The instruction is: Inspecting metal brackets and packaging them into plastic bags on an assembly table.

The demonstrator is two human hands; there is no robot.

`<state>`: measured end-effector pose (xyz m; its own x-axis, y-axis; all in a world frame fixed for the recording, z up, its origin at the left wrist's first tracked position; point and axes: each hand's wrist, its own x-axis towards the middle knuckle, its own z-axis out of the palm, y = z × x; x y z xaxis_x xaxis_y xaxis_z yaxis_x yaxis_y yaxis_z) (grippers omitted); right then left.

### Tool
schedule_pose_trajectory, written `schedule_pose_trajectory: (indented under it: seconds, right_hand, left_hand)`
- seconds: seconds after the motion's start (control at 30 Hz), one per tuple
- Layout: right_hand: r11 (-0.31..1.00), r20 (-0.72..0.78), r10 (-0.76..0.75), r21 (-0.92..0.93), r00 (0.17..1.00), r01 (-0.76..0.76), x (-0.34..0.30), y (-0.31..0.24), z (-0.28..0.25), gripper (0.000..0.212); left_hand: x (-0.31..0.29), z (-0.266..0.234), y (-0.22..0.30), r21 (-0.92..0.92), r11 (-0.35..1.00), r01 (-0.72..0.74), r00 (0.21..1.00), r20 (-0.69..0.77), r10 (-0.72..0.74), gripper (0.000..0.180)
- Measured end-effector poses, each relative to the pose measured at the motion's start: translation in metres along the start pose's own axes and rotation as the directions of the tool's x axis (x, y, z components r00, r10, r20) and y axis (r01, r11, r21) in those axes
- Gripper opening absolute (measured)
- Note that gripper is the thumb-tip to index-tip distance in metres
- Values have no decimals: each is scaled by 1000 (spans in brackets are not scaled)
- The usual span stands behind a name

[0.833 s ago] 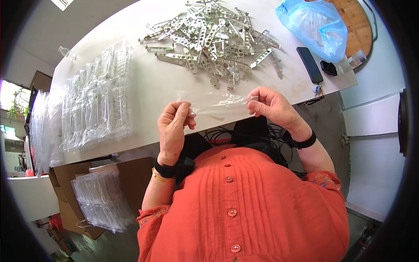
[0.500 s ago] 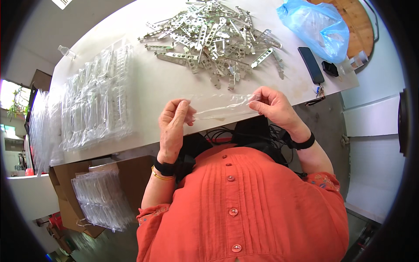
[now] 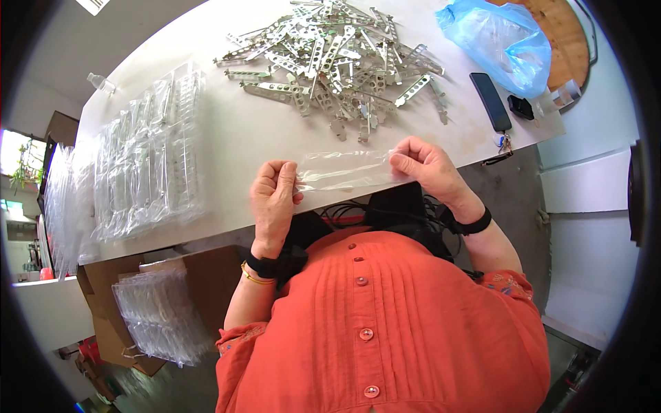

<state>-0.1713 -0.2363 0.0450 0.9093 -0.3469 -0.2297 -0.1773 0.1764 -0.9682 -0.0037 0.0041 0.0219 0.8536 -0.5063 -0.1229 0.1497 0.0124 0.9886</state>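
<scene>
Between my two hands a small clear plastic bag (image 3: 346, 170) is stretched out flat, just above the table's near edge. My left hand (image 3: 274, 196) pinches its left end between thumb and fingers. The right end is gripped the same way by my right hand (image 3: 428, 168). No contents show inside the bag. Beyond it lies a loose heap of perforated silver metal brackets (image 3: 337, 58). To the left, a clear plastic tray (image 3: 151, 148) holds several rows of clear-wrapped pieces.
On the white table (image 3: 255, 148) at right lie a black phone (image 3: 489, 102), a small black case (image 3: 520, 107), keys (image 3: 505, 142) and a blue plastic bag (image 3: 499, 41). An open cardboard box (image 3: 217, 286) below left holds stacked clear packages (image 3: 158, 313). Stacked clear sheets (image 3: 62, 206) stand far left.
The plastic bag has turned flatter toward me and shows more of its face. Both hands have shifted only slightly and keep their hold on its ends.
</scene>
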Motion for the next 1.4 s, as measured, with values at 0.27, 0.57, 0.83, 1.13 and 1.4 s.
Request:
schedule_pose_trajectory:
  seconds: [0.27, 0.57, 0.83, 1.13, 1.4]
  right_hand:
    - [998, -30, 2, -59, 1000, -4, 7, 15, -6, 11]
    - [994, -104, 59, -88, 993, -68, 10, 14, -10, 15]
    - [994, -69, 84, -59, 994, -88, 12, 16, -13, 14]
    - [995, -35, 96, -21, 995, -97, 11, 13, -14, 12]
    - [997, 5, 75, 8, 997, -75, 15, 16, -16, 12]
  left_hand:
    - [1, -3, -3, 53, 999, 5, 999, 33, -7, 15]
    - [2, -9, 0, 51, 998, 43, 975, 217, -53, 36]
    - [3, -14, -4, -32, 997, 74, 974, 215, -66, 36]
    - [8, -8, 2, 75, 991, 115, 969, 209, -129, 21]
    - [8, -6, -1, 104, 994, 44, 987, 149, -60, 19]
